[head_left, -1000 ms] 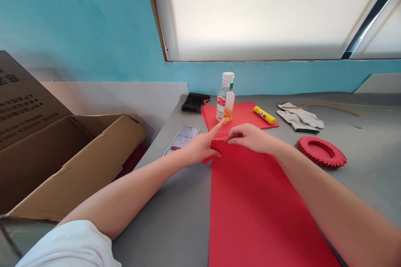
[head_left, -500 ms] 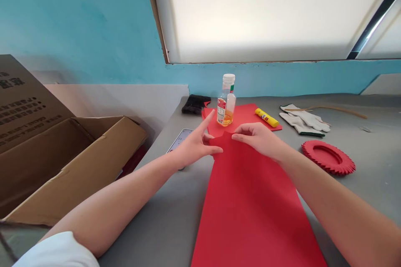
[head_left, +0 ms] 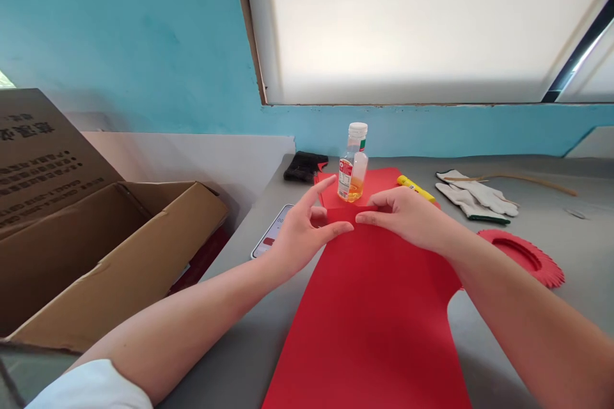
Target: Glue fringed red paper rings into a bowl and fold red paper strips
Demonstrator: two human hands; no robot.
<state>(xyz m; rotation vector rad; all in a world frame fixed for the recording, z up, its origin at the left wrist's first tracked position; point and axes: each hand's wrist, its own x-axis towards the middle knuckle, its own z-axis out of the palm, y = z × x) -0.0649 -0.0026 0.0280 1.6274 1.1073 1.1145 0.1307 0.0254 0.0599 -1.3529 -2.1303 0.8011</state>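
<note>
A long sheet of red paper (head_left: 369, 319) stretches from the near edge of the view up to both hands. Its far end is lifted off the table and bent over between the fingers. My left hand (head_left: 307, 227) grips the far left corner, thumb on the near side and index finger stretched out past the edge. Close beside it, my right hand (head_left: 407, 217) pinches the same far edge between thumb and fingers. Just beyond the hands stands a glass bottle (head_left: 353, 169) with a white cap and some amber liquid, on more red paper (head_left: 384, 179).
A yellow glue stick (head_left: 415, 188), white gloves (head_left: 480, 198) and a ridged red paper ring (head_left: 525, 255) lie to the right. A phone (head_left: 271, 233) and a black cloth-like item (head_left: 306, 167) are at the left. An open cardboard box (head_left: 139, 268) stands beside the table (head_left: 235, 332).
The far edge of the red sheet is now folded straighter between my hands, and my left thumb has moved closer to the right one. The view has shifted slightly, and the sheet's right side curls up.
</note>
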